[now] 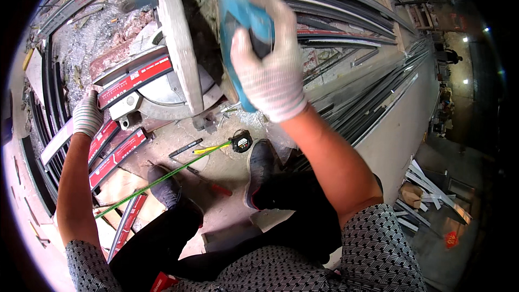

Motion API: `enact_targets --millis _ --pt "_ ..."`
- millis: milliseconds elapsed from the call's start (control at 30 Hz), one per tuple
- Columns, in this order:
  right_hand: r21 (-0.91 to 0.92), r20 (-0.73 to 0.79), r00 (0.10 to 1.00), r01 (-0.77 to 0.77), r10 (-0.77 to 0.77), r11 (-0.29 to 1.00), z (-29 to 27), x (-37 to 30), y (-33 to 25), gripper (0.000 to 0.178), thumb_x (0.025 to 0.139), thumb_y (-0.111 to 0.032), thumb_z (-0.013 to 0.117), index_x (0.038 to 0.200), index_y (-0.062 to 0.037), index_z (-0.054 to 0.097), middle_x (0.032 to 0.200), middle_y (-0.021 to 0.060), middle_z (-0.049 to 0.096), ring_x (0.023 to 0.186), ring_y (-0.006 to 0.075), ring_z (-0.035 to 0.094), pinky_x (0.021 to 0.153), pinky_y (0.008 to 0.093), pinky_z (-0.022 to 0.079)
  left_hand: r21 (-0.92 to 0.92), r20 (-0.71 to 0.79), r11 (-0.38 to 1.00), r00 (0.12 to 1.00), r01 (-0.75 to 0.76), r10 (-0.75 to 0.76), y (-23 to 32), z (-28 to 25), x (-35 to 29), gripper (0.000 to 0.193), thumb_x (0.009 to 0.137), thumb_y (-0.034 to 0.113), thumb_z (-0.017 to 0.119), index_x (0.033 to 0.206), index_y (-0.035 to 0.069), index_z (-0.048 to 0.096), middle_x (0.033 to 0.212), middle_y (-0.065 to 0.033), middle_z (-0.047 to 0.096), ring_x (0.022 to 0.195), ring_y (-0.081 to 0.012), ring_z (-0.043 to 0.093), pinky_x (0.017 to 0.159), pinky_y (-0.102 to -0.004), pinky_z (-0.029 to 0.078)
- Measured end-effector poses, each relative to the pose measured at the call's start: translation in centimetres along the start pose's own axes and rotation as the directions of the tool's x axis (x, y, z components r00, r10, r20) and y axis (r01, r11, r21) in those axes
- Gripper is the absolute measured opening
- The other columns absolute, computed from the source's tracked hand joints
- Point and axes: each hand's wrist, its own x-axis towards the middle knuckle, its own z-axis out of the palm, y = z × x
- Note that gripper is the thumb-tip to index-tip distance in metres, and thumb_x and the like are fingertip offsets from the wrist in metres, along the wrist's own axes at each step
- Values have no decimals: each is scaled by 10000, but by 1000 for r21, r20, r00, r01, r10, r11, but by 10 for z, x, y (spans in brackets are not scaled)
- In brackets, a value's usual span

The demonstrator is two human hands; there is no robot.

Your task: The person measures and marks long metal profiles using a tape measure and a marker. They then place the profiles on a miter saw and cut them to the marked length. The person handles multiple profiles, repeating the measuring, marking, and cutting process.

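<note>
My right hand (273, 75), in a white knit glove, grips the teal handle (233, 27) of a miter saw; the hand is slightly blurred. Left of the handle stands the saw's pale, dusty blade guard (181, 48), its lower end by the round metal base (162, 96). A metal profile (141, 78) with a red film strip lies across the base, its right end at the guard. At its left end my gloved left hand (87, 114) is closed round it, fingertips partly hidden. Whether the blade touches the profile is hidden behind the guard.
Between my shoes lie a tape measure (241, 141) with its green tape drawn out, a black marker (185, 147) and a yellow pencil (204, 150). Red-filmed profiles (119, 159) lie below my left hand. Long dark profiles (373, 116) are stacked at right. Shavings (81, 48) cover the far left.
</note>
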Motion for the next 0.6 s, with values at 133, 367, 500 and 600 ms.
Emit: enact_targets --millis 133,367,500,600 --pt "-54 148 908 -387 391 920 -7 63 -32 520 956 -274 664 1413 -102 483 1115 264 706 1072 385 710 911 466 557 106 36 994 999 11 -15 -12 -21 -26 204 859 58 594 1061 31 574 1010 -260 688 958 -464 661 815 -532 520" --pt "12 81 968 -239 237 971 5 146 -7 534 916 -325 635 1366 -45 565 1101 279 705 1046 395 703 923 448 541 134 117 991 993 11 -26 -29 -62 -77 288 797 18 646 1073 50 568 957 -236 686 973 -453 661 842 -515 534" --pt "-18 165 934 -317 316 948 8 176 3 529 934 -397 580 1341 -59 573 1178 303 679 1111 442 663 967 473 521 131 133 991 990 36 -53 -38 -78 -110 216 848 63 632 1058 51 583 941 -238 701 958 -437 680 821 -505 538" --pt "-34 192 900 -392 391 919 13 195 -6 481 940 -380 580 1256 -19 614 1173 303 680 1118 444 659 944 473 526 163 157 986 985 41 -67 -49 -86 -132 223 843 74 649 1057 51 592 921 -238 700 929 -436 687 794 -499 544"
